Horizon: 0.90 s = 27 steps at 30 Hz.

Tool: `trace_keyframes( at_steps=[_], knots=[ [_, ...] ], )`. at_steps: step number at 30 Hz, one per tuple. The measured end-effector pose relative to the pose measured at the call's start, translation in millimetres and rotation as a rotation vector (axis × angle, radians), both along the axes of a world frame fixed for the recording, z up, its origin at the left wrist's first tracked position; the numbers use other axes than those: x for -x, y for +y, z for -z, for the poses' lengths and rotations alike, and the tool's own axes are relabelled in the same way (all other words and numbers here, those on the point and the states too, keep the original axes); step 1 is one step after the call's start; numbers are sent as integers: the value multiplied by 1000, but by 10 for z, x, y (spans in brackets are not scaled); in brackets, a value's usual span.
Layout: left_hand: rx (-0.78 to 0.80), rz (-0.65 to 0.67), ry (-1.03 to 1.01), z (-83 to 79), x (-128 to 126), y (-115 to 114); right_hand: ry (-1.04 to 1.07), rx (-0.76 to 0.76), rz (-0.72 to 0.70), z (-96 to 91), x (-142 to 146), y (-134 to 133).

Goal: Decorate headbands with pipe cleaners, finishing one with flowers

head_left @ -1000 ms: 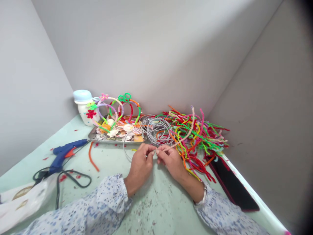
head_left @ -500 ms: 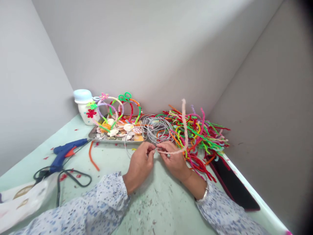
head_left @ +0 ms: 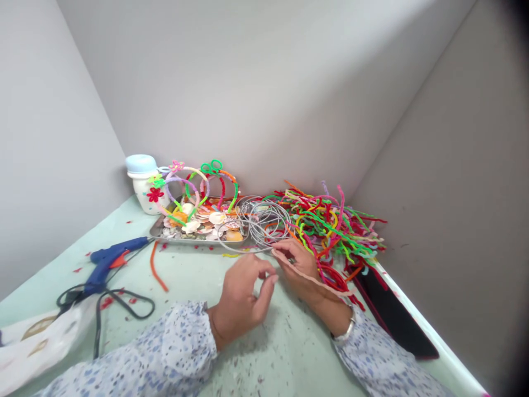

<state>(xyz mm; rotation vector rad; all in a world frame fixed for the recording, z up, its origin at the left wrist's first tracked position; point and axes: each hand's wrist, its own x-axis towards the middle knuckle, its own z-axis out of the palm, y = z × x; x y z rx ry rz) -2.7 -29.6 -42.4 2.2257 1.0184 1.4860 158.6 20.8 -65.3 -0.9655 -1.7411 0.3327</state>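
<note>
My right hand (head_left: 296, 267) is closed in a pinch on one end of a pale pink pipe cleaner (head_left: 308, 275). The fuzzy stem slants down to the right across the back of that hand and wrist. A strand of thin grey wire runs from the loose wire coil (head_left: 268, 220) to the same fingertips. My left hand (head_left: 243, 289) is just left of them, above the table, apart from the wire. Its thumb and index finger curve toward each other with a small gap, and nothing shows between them.
Behind my hands stands a metal tray (head_left: 185, 241) of shells with several colourful fuzzy hoops. A heap of pipe cleaners (head_left: 330, 220) lies right, beside a black flat object (head_left: 400, 314). At left are a blue glue gun (head_left: 103, 264), its cord, and a white jar (head_left: 144, 187).
My left hand has come away from the right fingertips, moving down and slightly left. The pink pipe cleaner, upright before, now lies down across my right hand and wrist.
</note>
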Motion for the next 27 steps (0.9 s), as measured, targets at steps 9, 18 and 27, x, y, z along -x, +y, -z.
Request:
trace_keyframes(
  at_steps=[9,18,27],
  knots=[
    [676,73,-508,75,-17,237,-26,-38,-41,-22,8,-45],
    [868,183,-707,138,-4,324,-132,-95,-67,-9,-11,-23],
    [891,184,-685,123,-1,334,-92,-48,-74,-68,10,-103]
  ],
)
